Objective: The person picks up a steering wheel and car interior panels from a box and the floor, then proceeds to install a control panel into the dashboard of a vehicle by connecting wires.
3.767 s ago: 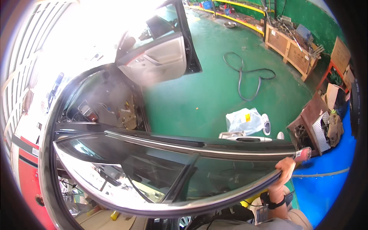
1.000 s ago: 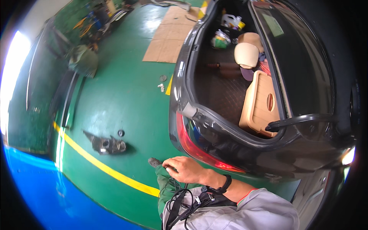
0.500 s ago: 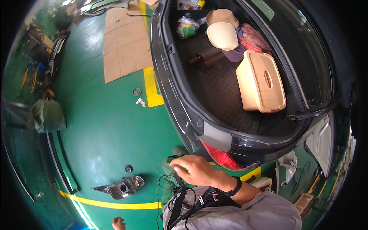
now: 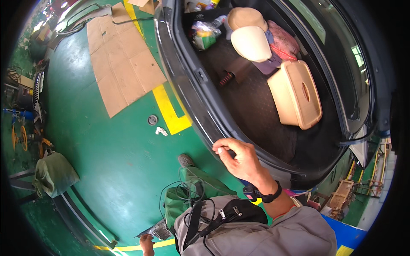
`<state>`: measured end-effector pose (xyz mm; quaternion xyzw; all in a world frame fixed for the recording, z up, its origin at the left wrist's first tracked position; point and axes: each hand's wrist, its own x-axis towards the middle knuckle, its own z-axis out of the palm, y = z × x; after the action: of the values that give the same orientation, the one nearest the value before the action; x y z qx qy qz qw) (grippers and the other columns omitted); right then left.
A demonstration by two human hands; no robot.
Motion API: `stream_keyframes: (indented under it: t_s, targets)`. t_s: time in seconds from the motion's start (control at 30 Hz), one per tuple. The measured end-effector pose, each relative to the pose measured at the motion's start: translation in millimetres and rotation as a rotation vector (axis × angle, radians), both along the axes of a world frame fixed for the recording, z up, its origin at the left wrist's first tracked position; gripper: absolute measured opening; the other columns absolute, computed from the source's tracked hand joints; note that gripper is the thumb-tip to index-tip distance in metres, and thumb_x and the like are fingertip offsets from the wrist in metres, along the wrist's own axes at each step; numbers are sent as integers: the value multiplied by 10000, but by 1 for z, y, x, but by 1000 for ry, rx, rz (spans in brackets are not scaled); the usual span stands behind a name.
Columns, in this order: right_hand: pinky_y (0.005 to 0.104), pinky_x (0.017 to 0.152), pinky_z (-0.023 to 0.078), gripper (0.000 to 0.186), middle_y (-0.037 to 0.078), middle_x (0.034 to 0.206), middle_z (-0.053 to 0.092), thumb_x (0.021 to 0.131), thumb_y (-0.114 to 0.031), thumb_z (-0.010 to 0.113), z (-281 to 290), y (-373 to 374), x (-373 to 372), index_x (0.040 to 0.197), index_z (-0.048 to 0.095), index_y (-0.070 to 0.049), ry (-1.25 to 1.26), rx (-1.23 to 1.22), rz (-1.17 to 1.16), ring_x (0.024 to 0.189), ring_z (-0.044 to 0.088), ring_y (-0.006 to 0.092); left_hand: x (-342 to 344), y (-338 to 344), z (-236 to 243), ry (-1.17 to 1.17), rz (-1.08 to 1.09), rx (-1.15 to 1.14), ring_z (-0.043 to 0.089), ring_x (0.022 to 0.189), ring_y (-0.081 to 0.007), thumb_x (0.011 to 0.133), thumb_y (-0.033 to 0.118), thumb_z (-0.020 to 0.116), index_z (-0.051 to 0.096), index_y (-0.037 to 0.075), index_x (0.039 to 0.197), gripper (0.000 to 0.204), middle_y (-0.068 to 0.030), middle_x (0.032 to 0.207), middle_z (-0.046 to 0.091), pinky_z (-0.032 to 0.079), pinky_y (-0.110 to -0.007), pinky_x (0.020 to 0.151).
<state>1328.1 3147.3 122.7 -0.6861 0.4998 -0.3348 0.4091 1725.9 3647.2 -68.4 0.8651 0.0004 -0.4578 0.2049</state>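
My right hand [image 4: 241, 158] is raised over the edge of the dark car's rear bumper [image 4: 222, 128]. Its thumb tip sits close to the bent fingertips, and nothing shows between them. I cannot tell whether the fingers touch the bumper. Low in the view, my left hand [image 4: 147, 243] shows small, its fingers loosely bent and holding nothing I can see. Beside it in the picture, a car headlight unit [image 4: 159, 231] lies on the green floor, partly hidden by my clothing. Black cables [image 4: 181, 190] hang in loops in front of my trousers, next to a black bag [image 4: 230, 212].
In the open trunk lie a beige lidded box [image 4: 304, 96], a cream cap [image 4: 251, 44], a tan hat [image 4: 245, 19] and a plastic bag [image 4: 205, 34]. Flattened cardboard [image 4: 124, 64] covers floor left of the car. A round cap [image 4: 152, 120] and crumpled white scrap [image 4: 161, 131] lie nearby.
My view has turned and shifted toward the car. My right hand has moved from above the cables to the bumper edge. The left hand now appears next to the headlight unit.
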Motion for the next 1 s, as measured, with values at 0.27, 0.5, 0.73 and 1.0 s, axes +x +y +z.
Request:
stream_keyframes:
  t_s: [0.27,0.5,0.73,1.0]
  targets:
    - [309,685,562,118,121,903,706,880,-14,645,36,-80,87,997,642,-18,113,-57,41,799,715,235,122,-29,-50,223,16,92,656,756,-294,880,115,558,652,-57,1061,267,-189,966,669,577,-413,631]
    - [308,692,554,136,164,834,712,883,-79,658,-11,-160,142,995,672,-3,228,70,-272,765,726,233,228,-111,-54,303,203,-114,654,956,-325,970,246,528,545,-7,1259,384,-155,1181,612,577,-450,763]
    - [330,712,554,131,189,841,720,861,-58,638,-26,-201,180,950,679,29,496,158,-514,794,729,269,419,-305,-58,118,289,114,708,839,-251,908,-4,505,567,-71,1028,151,-153,1013,683,594,-386,565]
    - [315,701,545,155,163,824,720,863,-64,634,-18,-272,245,966,682,41,449,267,-665,756,712,206,519,-574,6,-82,-150,-164,676,722,-204,818,35,596,631,-35,916,125,-108,824,666,545,-317,560]
